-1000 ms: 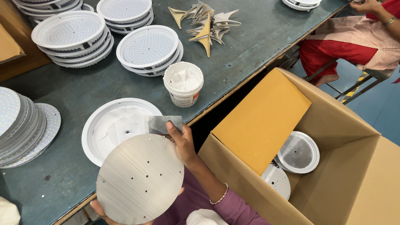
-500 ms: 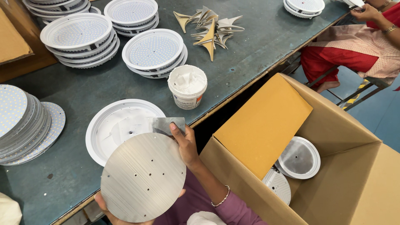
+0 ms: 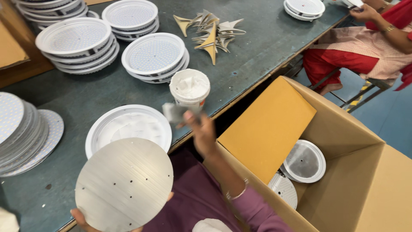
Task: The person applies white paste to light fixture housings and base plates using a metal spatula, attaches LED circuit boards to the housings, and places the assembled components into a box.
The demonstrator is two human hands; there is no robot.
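While the left hand (image 3: 86,217) grips a metal disc (image 3: 124,184), the right hand (image 3: 199,131) pinches a spreader (image 3: 174,112) at twelve o'clock, beside the paste tub (image 3: 189,89).

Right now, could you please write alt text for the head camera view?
A person's left hand holds a round metal disc while the right hand lifts a small scraper near a white tub of paste, above a white round housing on a green workbench.

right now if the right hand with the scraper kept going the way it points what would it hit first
Most likely the white tub of paste just beyond the scraper in the right hand. The blade points up-left past its base, so depth is unclear; it might land on the table beside it.
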